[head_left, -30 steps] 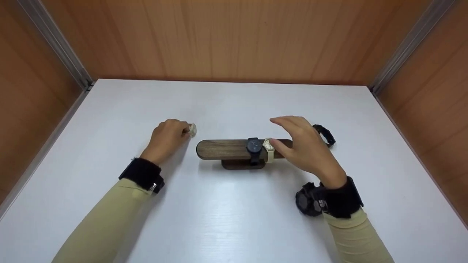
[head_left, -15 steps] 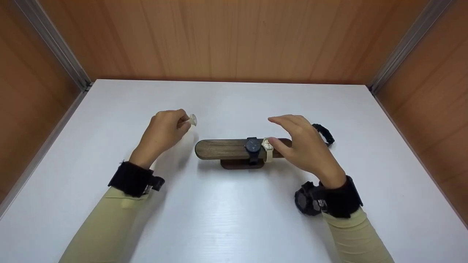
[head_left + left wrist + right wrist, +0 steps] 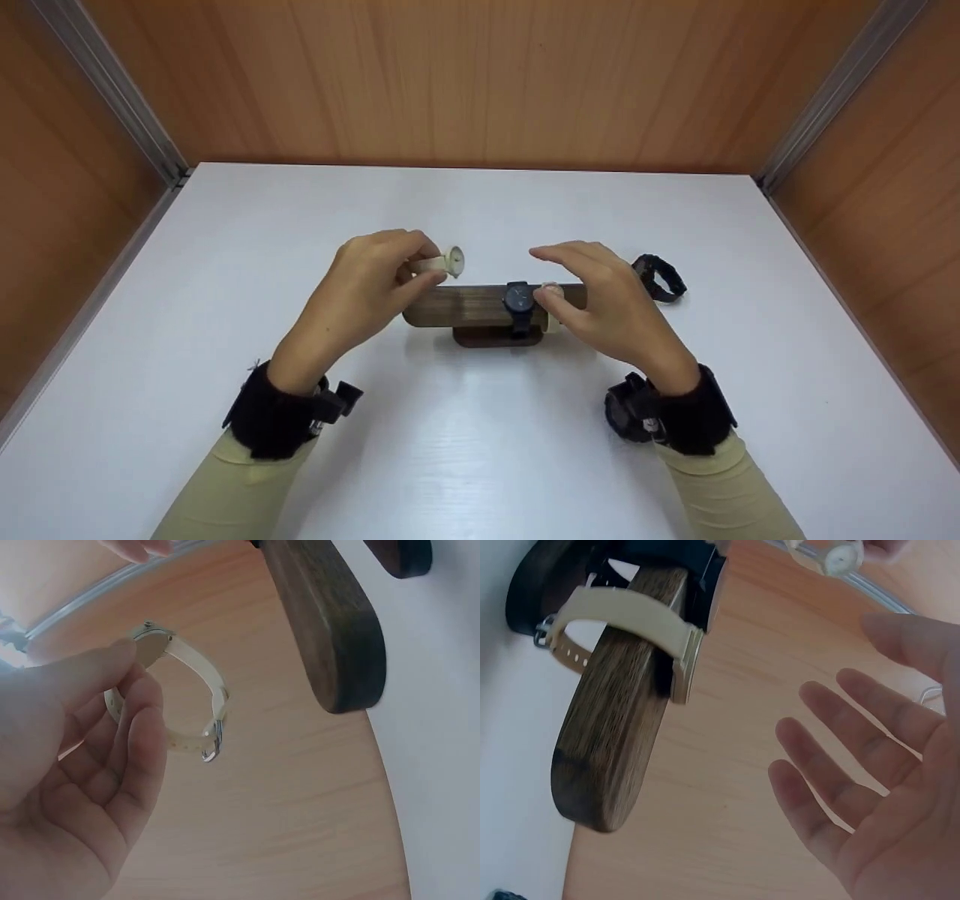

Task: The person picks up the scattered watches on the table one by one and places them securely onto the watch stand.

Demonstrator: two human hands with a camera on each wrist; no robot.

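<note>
No text, label or number can be read anywhere.

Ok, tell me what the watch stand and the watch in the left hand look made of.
Watch stand: dark wood, apparently, with visible grain streaks and a smooth matte finish with rounded ends. Cream watch, pinched by the left hand: the strap looks like soft matte rubber or leather, hard to tell which; its buckle gleams like polished metal.
</note>
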